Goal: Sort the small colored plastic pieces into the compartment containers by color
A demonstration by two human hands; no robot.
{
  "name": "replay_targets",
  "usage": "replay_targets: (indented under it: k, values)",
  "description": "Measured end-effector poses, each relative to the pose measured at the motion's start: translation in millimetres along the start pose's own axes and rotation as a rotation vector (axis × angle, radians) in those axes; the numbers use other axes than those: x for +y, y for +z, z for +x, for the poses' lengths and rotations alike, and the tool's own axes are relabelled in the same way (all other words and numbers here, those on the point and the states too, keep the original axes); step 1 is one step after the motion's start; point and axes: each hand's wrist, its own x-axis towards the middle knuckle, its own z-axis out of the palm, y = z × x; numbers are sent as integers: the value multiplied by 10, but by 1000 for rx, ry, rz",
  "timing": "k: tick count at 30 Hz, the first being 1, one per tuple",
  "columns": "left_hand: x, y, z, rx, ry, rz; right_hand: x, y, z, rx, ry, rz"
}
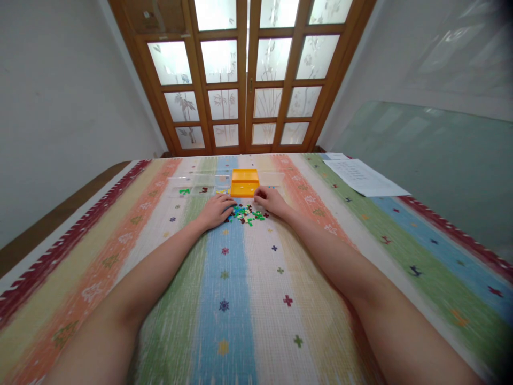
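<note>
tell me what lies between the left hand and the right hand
In the head view, a loose pile of small coloured pieces lies between the left hand and right hand, nearer than the orange box.

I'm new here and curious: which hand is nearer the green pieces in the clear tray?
Left. The left hand is to the right of the green pieces and closer to the camera; the right hand is farther right, beside the orange box.
</note>
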Motion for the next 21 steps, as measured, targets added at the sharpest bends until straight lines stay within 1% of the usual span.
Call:
replay_targets:
  k: [3,5,10,12,15,21]
  values:
    - [-18,11,-4,16,-14,13,92,60,53,137,89,175]
    - [-27,17,-5,25,-23,16,154,85,84,193,111,209]
    - [-34,19,-1,21,-33,13,237,87,110,255,191,205]
    - [-34,18,-2,20,-36,15,234,72,101,256,185,170]
    - [-34,18,-5,24,-36,16,192,45,71,198,110,50]
    - [-30,15,-5,25,-19,22,23,5,8,-65,-44,-293]
